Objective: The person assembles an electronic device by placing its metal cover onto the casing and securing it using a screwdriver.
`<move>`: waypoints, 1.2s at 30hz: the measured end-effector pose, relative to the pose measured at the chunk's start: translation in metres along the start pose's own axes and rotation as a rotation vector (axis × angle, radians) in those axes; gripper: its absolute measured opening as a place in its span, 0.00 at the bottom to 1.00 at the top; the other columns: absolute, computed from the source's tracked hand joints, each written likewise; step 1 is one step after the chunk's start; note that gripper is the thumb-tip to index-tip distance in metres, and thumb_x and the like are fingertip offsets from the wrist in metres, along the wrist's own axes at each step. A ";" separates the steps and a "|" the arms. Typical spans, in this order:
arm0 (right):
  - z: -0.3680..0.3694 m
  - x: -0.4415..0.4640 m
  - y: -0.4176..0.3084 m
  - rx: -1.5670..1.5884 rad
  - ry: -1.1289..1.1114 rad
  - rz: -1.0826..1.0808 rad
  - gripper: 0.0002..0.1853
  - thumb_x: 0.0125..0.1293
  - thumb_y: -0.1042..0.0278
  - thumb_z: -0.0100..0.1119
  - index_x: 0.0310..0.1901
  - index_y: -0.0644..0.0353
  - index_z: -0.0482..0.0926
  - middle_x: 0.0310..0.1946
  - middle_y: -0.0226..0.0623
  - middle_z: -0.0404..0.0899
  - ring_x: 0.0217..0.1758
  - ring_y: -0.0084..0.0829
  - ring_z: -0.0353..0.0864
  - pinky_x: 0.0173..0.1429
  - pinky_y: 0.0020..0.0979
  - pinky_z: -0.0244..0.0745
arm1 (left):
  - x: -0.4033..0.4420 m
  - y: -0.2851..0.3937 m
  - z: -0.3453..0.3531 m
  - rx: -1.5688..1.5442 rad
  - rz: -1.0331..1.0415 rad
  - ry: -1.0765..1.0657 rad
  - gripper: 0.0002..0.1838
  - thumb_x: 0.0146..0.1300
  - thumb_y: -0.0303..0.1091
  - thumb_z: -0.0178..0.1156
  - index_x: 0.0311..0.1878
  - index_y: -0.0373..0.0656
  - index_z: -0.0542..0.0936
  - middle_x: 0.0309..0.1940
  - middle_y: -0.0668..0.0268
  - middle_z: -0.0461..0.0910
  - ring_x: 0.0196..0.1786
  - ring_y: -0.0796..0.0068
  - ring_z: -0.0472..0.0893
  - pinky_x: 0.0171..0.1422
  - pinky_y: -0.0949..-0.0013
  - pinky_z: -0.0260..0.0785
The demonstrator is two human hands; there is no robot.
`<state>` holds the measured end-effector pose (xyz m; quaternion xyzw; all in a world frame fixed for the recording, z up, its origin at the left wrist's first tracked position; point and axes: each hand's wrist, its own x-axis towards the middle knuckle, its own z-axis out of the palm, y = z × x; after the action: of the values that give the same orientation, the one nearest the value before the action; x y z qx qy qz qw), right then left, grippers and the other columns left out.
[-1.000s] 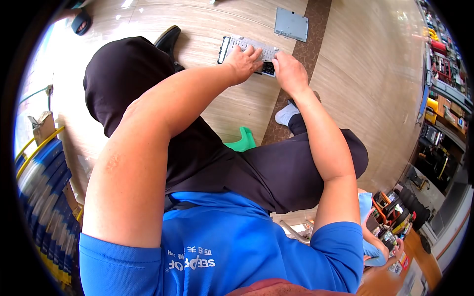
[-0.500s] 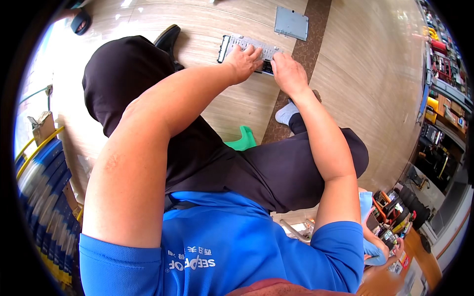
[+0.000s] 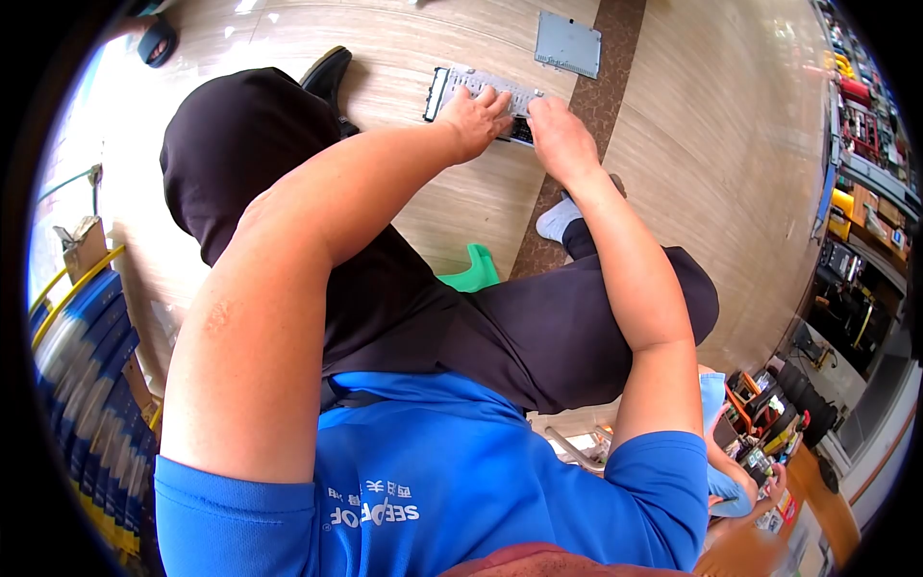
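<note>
The metal unit [image 3: 519,99] lies on the floor [image 3: 731,144], partly hidden beneath my hands. I have the left hand [image 3: 473,125] resting on its top, fingers spread; the right hand [image 3: 562,139] curls at its right end, and whether it pinches anything I cannot tell. I'd judge steady left pressure and light right fingertips best, clear of the grey panel [image 3: 568,45] lying near.

We see a bright blue T-shirt [image 3: 500,490] with short sleeves [image 3: 236,510]. On the left of the T-shirt's chest we make out white lettering [image 3: 394,514], Latin capitals beside Chinese characters. Past the T-shirt's hem we see loose dark trousers [image 3: 394,308], and farther from it a black left shoe [image 3: 328,77] and pale grey right footwear [image 3: 556,223].
</note>
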<state>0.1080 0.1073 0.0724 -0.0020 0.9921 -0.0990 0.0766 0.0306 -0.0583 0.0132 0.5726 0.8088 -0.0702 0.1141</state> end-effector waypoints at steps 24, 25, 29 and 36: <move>-0.009 0.008 -0.003 -0.071 -0.144 0.080 0.09 0.66 0.71 0.57 0.45 0.65 0.77 0.42 0.57 0.84 0.48 0.52 0.86 0.50 0.50 0.82 | -0.002 -0.001 -0.003 -0.038 -0.002 -0.008 0.26 0.70 0.38 0.53 0.72 0.59 0.72 0.79 0.62 0.57 0.73 0.62 0.64 0.59 0.53 0.68; -0.009 0.008 -0.004 -0.071 -0.146 0.078 0.09 0.66 0.71 0.57 0.45 0.65 0.77 0.42 0.57 0.84 0.48 0.52 0.86 0.50 0.50 0.82 | -0.002 -0.001 -0.004 -0.061 0.006 -0.016 0.27 0.69 0.37 0.54 0.72 0.58 0.72 0.78 0.62 0.57 0.74 0.62 0.63 0.59 0.54 0.68; -0.019 0.008 -0.016 -0.059 -0.165 0.127 0.08 0.67 0.70 0.55 0.43 0.64 0.78 0.40 0.55 0.85 0.45 0.52 0.87 0.49 0.50 0.82 | -0.002 -0.001 -0.008 -0.079 0.001 -0.044 0.27 0.69 0.37 0.54 0.72 0.58 0.72 0.79 0.61 0.56 0.74 0.62 0.63 0.60 0.54 0.68; -0.004 0.009 -0.009 -0.019 -0.123 0.132 0.11 0.67 0.64 0.63 0.40 0.63 0.75 0.35 0.54 0.84 0.42 0.56 0.85 0.46 0.54 0.79 | -0.002 -0.002 -0.006 -0.080 0.006 -0.055 0.27 0.70 0.37 0.53 0.72 0.59 0.72 0.80 0.62 0.55 0.75 0.61 0.62 0.62 0.53 0.67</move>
<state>0.0985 0.0990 0.0768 0.0568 0.9844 -0.0839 0.1437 0.0287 -0.0593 0.0199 0.5679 0.8058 -0.0531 0.1594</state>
